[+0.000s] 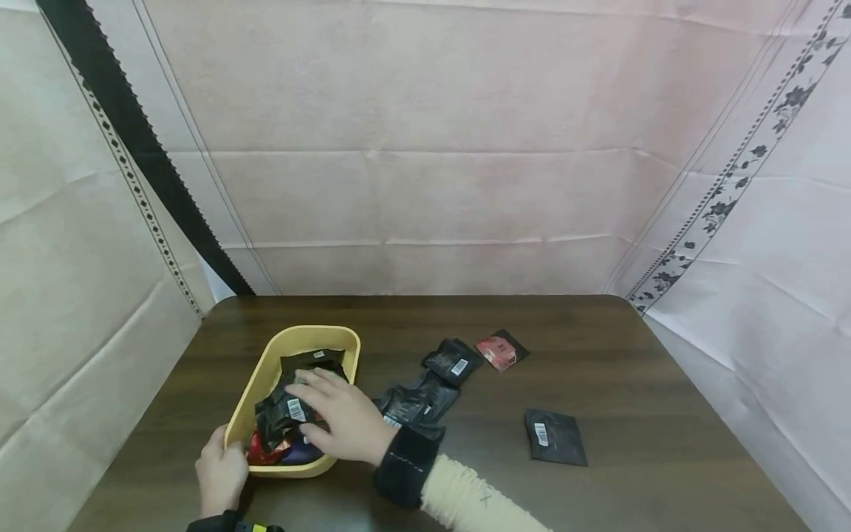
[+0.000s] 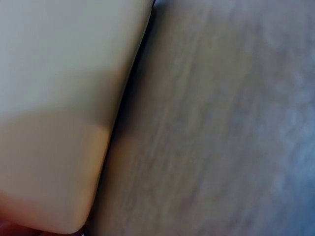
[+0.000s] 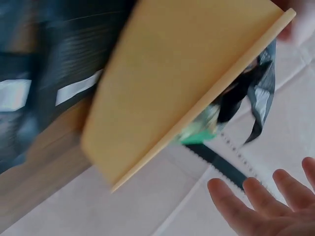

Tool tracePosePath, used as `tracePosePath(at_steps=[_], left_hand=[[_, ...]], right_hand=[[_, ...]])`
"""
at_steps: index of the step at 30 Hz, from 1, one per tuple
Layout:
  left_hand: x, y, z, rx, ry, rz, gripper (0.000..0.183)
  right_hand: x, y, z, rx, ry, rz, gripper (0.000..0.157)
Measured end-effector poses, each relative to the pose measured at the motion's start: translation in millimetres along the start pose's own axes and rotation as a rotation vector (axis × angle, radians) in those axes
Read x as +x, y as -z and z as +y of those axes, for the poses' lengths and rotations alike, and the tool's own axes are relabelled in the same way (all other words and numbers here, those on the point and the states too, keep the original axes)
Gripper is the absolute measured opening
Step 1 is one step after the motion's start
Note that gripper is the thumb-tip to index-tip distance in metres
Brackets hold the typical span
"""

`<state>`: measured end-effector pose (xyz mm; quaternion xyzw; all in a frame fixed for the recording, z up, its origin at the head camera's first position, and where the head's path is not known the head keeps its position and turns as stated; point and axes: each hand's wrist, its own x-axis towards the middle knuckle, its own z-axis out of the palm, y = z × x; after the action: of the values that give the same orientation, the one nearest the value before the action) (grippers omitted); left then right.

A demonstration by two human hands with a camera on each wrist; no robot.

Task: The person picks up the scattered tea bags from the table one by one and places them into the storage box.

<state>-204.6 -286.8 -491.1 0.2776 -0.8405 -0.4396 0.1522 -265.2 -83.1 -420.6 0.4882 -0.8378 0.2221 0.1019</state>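
Observation:
A yellow plastic bin (image 1: 335, 334) stands at the left of the table, filled with black packets (image 1: 275, 425) and a few red and purple ones. My left hand (image 1: 222, 473) holds the bin by its near left corner. In the left wrist view the bin's outer wall (image 2: 59, 98) fills the left side. Over the bin's right part hovers my right hand (image 1: 349, 417), its fingers spread and nothing held in them. The right wrist view shows those fingers (image 3: 261, 199) apart from the bin wall (image 3: 167, 73), with packets (image 3: 246, 98) standing above its rim.
Several black packets (image 1: 425, 395) lie in an overlapping group just right of the bin. Beyond them rests a pink-and-black packet (image 1: 500, 350). Another black packet (image 1: 555, 437) lies alone at the right. White patterned cloth (image 1: 425, 185) hangs behind the brown wooden table (image 1: 665, 414).

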Motion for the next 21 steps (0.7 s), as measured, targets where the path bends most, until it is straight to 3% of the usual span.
tracePosePath(at_steps=[5,15,21], left_hand=[[-0.4,1.9,-1.1,0.018,-0.010,-0.001,0.039],[0.8,6.7,-0.4,0.016,-0.017,-0.009,0.039],[1.0,5.6,-3.6,0.012,-0.033,-0.023,0.038]], right_hand=[[-38.3,12.0,22.3,-0.019,-0.060,0.041,0.050],[-110.7,32.2,78.0,-0.049,-0.275,0.085,0.049],[-164.7,43.5,111.4,-0.186,-0.479,0.075,0.053]])
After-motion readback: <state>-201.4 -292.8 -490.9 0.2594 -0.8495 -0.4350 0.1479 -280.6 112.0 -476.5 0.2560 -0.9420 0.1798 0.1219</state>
